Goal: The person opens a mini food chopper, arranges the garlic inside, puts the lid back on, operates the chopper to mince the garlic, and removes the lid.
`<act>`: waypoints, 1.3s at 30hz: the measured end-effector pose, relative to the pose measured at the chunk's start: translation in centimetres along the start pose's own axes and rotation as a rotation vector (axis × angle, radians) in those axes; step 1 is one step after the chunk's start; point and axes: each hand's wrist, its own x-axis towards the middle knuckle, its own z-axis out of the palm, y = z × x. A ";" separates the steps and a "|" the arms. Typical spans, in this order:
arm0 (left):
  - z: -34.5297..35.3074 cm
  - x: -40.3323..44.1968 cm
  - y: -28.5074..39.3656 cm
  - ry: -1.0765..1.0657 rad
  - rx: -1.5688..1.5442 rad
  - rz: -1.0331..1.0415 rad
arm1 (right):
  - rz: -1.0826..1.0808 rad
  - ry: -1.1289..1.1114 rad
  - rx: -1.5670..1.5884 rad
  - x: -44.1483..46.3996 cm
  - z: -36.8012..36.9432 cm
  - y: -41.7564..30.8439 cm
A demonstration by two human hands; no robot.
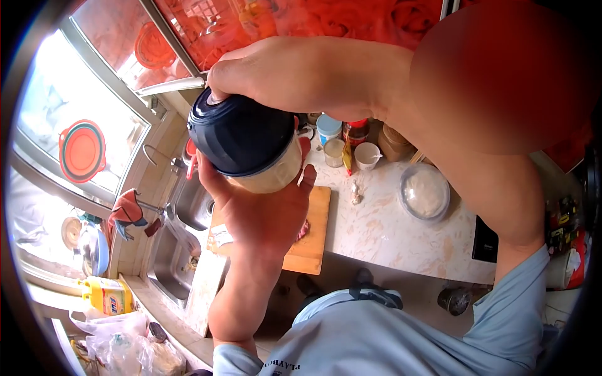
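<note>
Navy-topped container (241, 135) partly hides left hand (260, 210).

Your open countertop (371, 235) lies at four o'clock; the bowl (424, 193) blocks three, jars (328, 130) and cup (366, 158) crowd one.

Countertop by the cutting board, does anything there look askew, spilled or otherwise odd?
The cutting board seems to jut past the near edge of the countertop, so it looks not fully supported. I see no clear spill there.
</note>
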 end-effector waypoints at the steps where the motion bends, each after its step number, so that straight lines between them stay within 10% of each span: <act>1: 0.1 0.0 -0.1 0.009 -0.002 0.008 | -0.023 0.007 -0.013 -0.1 -0.1 0.2; 25: 1.7 -0.3 -2.0 -0.017 0.004 -0.024 | 0.137 -0.412 0.116 -3.4 -3.5 -5.0; 39: 1.8 0.3 -4.0 -0.080 0.025 -0.114 | 0.298 0.049 -0.009 -6.1 -3.3 -4.6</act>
